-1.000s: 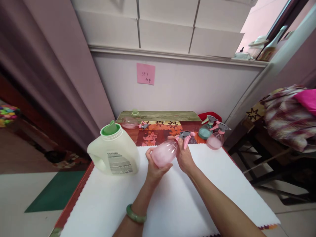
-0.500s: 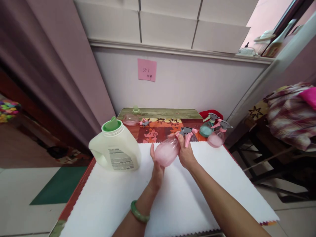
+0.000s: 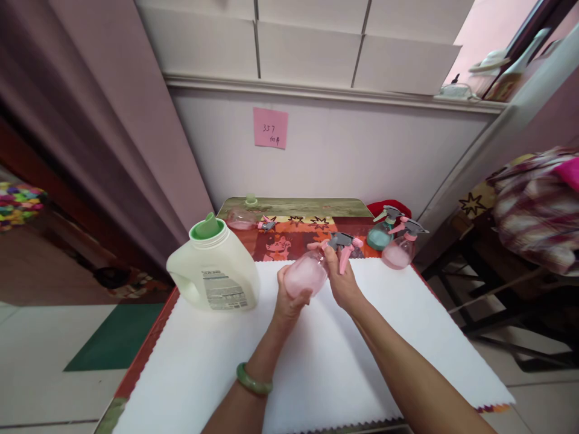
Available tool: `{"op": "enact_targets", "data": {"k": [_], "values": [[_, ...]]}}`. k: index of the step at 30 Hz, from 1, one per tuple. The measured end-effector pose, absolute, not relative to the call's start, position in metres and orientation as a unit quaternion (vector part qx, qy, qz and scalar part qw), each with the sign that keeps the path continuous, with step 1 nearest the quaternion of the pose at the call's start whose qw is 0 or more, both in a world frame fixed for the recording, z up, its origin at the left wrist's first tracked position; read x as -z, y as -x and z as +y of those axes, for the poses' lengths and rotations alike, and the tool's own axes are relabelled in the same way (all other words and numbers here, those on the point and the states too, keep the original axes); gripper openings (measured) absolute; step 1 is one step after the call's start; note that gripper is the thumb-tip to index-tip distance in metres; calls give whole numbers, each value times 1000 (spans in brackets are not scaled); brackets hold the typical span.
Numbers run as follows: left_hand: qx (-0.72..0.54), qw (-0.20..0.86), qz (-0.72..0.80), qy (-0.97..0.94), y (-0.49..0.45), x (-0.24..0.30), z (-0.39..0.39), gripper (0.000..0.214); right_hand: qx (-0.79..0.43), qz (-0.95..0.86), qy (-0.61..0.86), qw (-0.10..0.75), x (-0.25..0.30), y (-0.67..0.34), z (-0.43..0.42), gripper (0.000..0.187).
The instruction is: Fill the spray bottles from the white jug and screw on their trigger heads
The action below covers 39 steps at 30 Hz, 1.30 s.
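Note:
Both hands hold a pink spray bottle point(image 3: 307, 272) tilted above the white cloth, its grey and pink trigger head pointing up to the right. My left hand point(image 3: 289, 298) is wrapped round the rounded base. At the neck, just below the trigger head, my right hand point(image 3: 340, 280) grips with its fingers closed. Whitish contents show through the bottle's clear pink wall. To the left stands a large white jug point(image 3: 217, 268) without its cap, a green spout in its mouth.
At the right rear stand a green spray bottle point(image 3: 380, 232) and another pink spray bottle point(image 3: 399, 250). A pink bottle without a head point(image 3: 242, 220) lies at the back left, near a loose spray head point(image 3: 268, 224) and a green cap point(image 3: 251, 200). A wall rises behind the table.
My left hand has turned and its fingers now curl further round the bottle's base. The bottle has shifted slightly, while the right hand keeps its hold at the neck.

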<state>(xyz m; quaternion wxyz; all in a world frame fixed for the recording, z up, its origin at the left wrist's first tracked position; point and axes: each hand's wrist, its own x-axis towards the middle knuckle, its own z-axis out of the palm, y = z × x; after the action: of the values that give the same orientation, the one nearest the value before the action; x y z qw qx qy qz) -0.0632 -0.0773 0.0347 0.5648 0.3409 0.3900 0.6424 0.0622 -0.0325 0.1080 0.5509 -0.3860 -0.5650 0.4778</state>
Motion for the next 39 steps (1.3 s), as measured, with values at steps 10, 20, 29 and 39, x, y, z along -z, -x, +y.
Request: {"op": "enact_targets", "data": {"k": [10,20,29,39], "values": [[-740,291,436,-422,56,-25,-79,105,-489,-464,387,628,-94,-42,-34,37],[-494,791,325,-156,79,-48,-71,78,-449,-619,360,535,-89,-58,-35,36],[-697,612,301,-220,59,-47,-80,59,-527,-526,390,542,-99,-47,-35,47],[-644,673,316,-181,63,-54,-76,67,-476,-572,390,543,-94,-45,-51,78]]}}
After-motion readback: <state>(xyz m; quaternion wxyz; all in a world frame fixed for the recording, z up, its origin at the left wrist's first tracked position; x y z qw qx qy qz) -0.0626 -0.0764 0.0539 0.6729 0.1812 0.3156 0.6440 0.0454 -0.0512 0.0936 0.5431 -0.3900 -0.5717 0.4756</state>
